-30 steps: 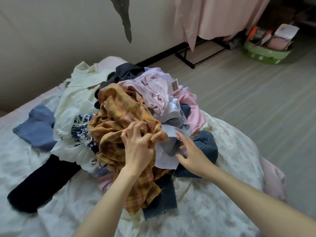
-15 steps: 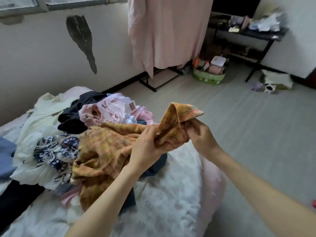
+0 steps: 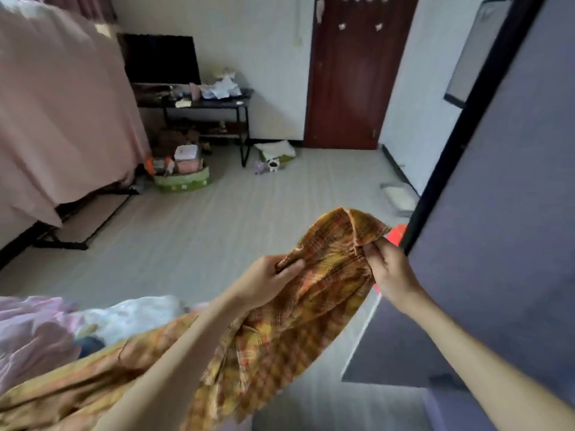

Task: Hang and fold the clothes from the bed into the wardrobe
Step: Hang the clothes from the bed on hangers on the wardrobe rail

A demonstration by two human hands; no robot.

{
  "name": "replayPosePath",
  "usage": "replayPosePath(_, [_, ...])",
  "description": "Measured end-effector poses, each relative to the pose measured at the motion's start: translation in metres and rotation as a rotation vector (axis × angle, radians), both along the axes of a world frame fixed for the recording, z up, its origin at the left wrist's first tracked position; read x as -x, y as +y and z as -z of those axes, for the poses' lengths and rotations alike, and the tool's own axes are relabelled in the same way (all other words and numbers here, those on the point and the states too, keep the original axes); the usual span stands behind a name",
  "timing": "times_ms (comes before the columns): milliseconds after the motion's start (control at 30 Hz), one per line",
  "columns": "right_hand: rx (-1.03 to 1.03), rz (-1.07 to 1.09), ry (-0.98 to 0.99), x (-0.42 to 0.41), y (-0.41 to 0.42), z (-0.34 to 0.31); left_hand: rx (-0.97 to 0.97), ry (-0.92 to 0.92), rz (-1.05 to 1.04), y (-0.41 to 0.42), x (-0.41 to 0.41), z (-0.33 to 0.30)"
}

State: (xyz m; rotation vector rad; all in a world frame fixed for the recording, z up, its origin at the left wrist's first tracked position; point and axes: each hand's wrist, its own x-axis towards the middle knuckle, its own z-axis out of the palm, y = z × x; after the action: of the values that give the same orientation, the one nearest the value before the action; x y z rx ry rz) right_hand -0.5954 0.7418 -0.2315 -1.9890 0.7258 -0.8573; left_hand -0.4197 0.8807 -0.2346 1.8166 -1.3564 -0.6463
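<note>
An orange and yellow plaid shirt (image 3: 323, 284) hangs in the air in front of me, stretched between both hands. My left hand (image 3: 264, 281) grips a bunched fold of it. My right hand (image 3: 389, 269) pinches the shirt near its collar, which sticks up above the fingers. The shirt's tail trails down to the lower left over the bed (image 3: 140, 309). A bit of the clothes pile (image 3: 34, 334), pink and white, shows at the lower left edge. A dark grey-blue wardrobe panel (image 3: 504, 213) with a black edge stands close on the right, beside my right hand.
Pale floor (image 3: 217, 231) lies ahead. A pink cloth hangs over a black rack (image 3: 62, 104) at left. A green basket (image 3: 183, 181) sits on the floor by a cluttered black table (image 3: 205, 104). A brown door (image 3: 351, 73) is at the back.
Both hands lifted the plaid shirt off the pile and carried it to the right. My view swung from the bed toward the room and the wardrobe panel.
</note>
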Motion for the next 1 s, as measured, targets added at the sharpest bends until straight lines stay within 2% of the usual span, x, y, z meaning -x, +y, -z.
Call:
replayPosePath(167, [-0.048, 0.273, -0.056, 0.126, -0.038, -0.016, 0.12, 0.045, 0.237, -0.082, 0.101, -0.024])
replayPosePath(267, [-0.047, 0.422, -0.044, 0.2, -0.046, -0.023, 0.085, 0.037, 0.363, -0.121, 0.166, -0.032])
replayPosePath(400, [-0.13, 0.596, 0.064, 0.265, -0.048, -0.015, 0.033, 0.002, 0.442, -0.145, 0.223, -0.021])
replayPosePath(533, [-0.214, 0.8, -0.048, 0.288, -0.039, -0.015, -0.056, -0.051, 0.549, -0.149, 0.252, -0.013])
replayPosePath(600, [-0.106, 0.702, -0.025, 0.292, -0.031, -0.021, -0.069, -0.089, 0.588, -0.151, 0.261, -0.016])
replayPosePath(667, [0.012, 0.493, 0.186, 0.293, -0.03, -0.027, -0.07, -0.115, 0.62, -0.154, 0.268, -0.022])
replayPosePath(700, [0.031, 0.388, 0.303, 0.292, -0.033, -0.029, -0.063, -0.125, 0.637, -0.157, 0.27, -0.026])
replayPosePath(767, [-0.058, 0.27, 0.454, 0.291, -0.04, -0.029, -0.033, -0.134, 0.678, -0.163, 0.273, -0.034])
replayPosePath(833, [-0.091, 0.272, 0.484, 0.288, -0.042, -0.032, 0.006, -0.136, 0.716, -0.167, 0.274, -0.04])
replayPosePath(1000, [0.015, 0.37, 0.493, 0.294, -0.035, -0.051, 0.119, -0.218, 0.717, -0.176, 0.273, -0.045])
